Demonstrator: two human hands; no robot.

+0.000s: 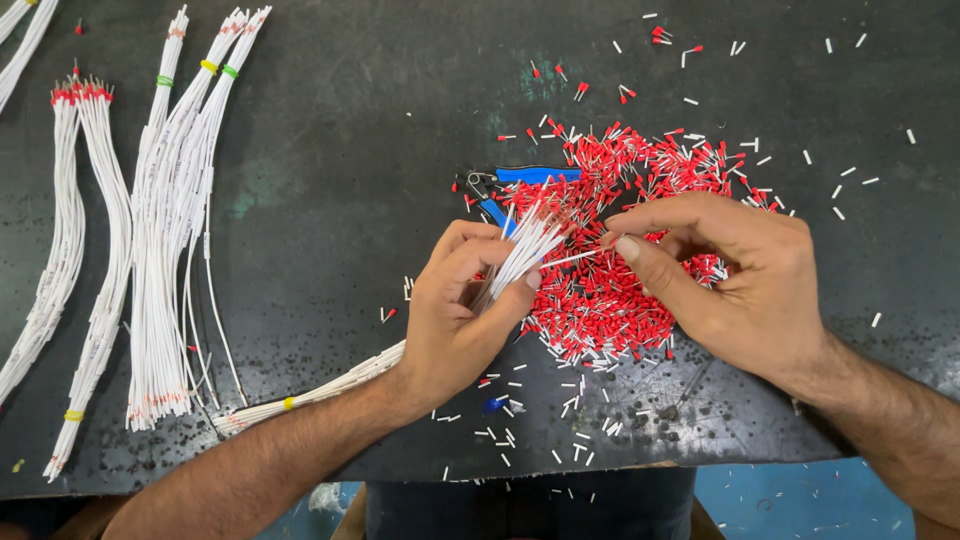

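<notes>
While the left hand (455,310) clamps a white wire bundle (515,255) between pressed fingers, the right hand (730,275) pinches one wire's tip above the red ferrule pile (600,300); yellow and green bands (215,68) mark bundles far left.

Both forearms come into the head view from the lower edge, bare from wrist to where the frame cuts them off, with no sleeve, cuff or glove on either. The left hand (455,315) has no ring, watch or band on the parts that show, and its short, plain nails carry no polish. The right hand (735,275) is likewise unadorned (its thumbnail is trimmed close). Fine dark hair covers both forearms. Between the arms, at the bottom edge, a dark blue cloth shows, possibly the person's trousers.
</notes>
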